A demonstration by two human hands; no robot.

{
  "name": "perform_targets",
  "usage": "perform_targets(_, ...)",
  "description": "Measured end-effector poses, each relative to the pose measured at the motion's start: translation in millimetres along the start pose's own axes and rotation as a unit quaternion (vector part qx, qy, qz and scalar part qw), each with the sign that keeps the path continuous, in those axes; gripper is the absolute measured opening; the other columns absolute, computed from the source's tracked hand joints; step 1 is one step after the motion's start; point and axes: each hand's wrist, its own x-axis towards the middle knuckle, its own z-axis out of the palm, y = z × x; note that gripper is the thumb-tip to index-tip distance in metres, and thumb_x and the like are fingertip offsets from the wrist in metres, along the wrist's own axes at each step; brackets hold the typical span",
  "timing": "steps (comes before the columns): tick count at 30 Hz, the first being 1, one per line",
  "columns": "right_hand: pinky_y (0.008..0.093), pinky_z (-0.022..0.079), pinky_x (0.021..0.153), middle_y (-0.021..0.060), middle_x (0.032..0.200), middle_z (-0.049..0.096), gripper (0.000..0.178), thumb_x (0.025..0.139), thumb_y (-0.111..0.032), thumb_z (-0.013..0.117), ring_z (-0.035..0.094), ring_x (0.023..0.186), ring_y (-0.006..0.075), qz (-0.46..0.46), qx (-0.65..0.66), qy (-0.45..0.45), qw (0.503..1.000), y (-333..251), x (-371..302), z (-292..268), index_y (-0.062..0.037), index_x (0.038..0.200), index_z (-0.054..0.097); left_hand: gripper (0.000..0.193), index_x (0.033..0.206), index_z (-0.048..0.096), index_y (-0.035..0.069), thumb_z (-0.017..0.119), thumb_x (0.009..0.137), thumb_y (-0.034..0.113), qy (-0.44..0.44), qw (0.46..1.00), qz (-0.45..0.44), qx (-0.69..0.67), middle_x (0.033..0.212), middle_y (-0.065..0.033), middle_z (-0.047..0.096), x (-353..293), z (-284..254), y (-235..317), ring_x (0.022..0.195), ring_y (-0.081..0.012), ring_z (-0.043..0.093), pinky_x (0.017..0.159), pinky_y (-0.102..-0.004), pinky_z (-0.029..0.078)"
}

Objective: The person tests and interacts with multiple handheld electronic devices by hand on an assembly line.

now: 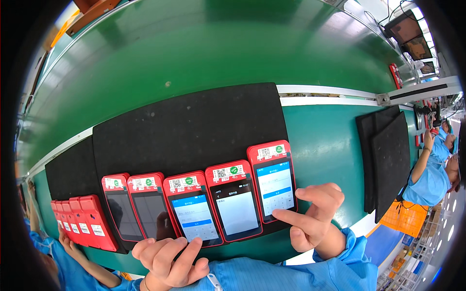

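I'm at the screen-tapping step: 5 red handsets sit in a row on the black mat (194, 126). My right hand (313, 218) points 1 finger onto the rightmost handset (273, 179), others curled. My left hand (167, 259), loosely curled, touches the middle handset (193, 208). Next, I'd judge, careful presses on small buttons.

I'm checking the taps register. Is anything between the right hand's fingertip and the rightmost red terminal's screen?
Nothing visible. The right hand has its forefinger tip at the lower edge of the rightmost terminal, with no object between them. The left hand is at the middle terminal.
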Motion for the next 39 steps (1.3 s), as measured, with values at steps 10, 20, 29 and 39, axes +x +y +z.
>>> perform_targets(10, 0.0355, 0.033, 0.083, 0.0076, 0.108, 0.062, 0.03, 0.08, -0.029, 0.051, 0.055, 0.091, 0.0189, -0.016, 0.015, -0.021, 1.0, -1.2, -0.2, 0.0, -0.0157, 0.088, 0.077, 0.027, 0.096, 0.068, 0.015, 0.057, 0.089, 0.039, -0.004, 1.0, 0.01, -0.002, 0.094, -0.0026, 0.054, -0.5, -0.4, -0.2, 0.094, -0.0186, 0.048, 0.093, -0.0421, 0.032)
perform_targets(20, 0.0359, 0.034, 0.084, 0.0078, 0.106, 0.063, 0.03, 0.081, -0.029, 0.05, 0.055, 0.092, 0.0189, -0.01, 0.022, -0.02, 1.0, -1.4, 1.0, 0.6, -0.0156, 0.088, 0.077, 0.027, 0.096, 0.068, 0.015, 0.056, 0.09, 0.038, -0.007, 1.0, 0.014, 0.0, 0.095, -0.0032, 0.053, -2.1, 0.2, -1.4, 0.094, -0.0185, 0.048, 0.093, -0.0425, 0.032)
perform_targets(29, 0.0362, 0.034, 0.084, 0.0082, 0.107, 0.063, 0.029, 0.079, -0.029, 0.052, 0.054, 0.093, 0.0193, -0.008, 0.021, -0.032, 0.999, -1.8, 0.4, -0.4, -0.0148, 0.089, 0.076, 0.027, 0.096, 0.067, 0.015, 0.055, 0.09, 0.038, -0.014, 1.0, 0.022, 0.0, 0.094, -0.0033, 0.052, -1.2, -2.1, -1.6, 0.093, -0.0187, 0.048, 0.092, -0.0432, 0.032)
perform_targets(39, 0.0366, 0.033, 0.084, 0.0081, 0.108, 0.064, 0.028, 0.078, -0.027, 0.053, 0.055, 0.095, 0.0194, -0.001, 0.027, -0.037, 0.999, -1.6, 1.4, -0.8, -0.015, 0.088, 0.076, 0.027, 0.096, 0.067, 0.015, 0.055, 0.091, 0.038, -0.011, 1.0, 0.023, 0.002, 0.092, -0.0028, 0.053, -1.5, -1.2, -1.8, 0.091, -0.0182, 0.048, 0.093, -0.0433, 0.032)
